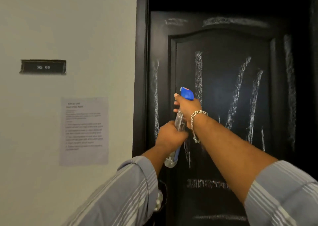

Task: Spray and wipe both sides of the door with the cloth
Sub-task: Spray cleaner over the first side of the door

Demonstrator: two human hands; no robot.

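A black panelled door [223, 91] fills the right of the view, shut in its black frame and streaked with white chalky marks. In front of it I hold a clear spray bottle [179, 122] with a blue trigger head [187, 93]. My right hand [186, 107], a silver chain bracelet at the wrist, grips the neck under the head, fingers at the trigger. My left hand [170, 136] grips the bottle's body lower down. The nozzle points toward the door's left side. No cloth is in view.
A silver door knob [159, 200] shows low at the door's left edge, partly behind my left sleeve. On the grey wall to the left hang a small black nameplate [43, 67] and a printed paper sheet [84, 131].
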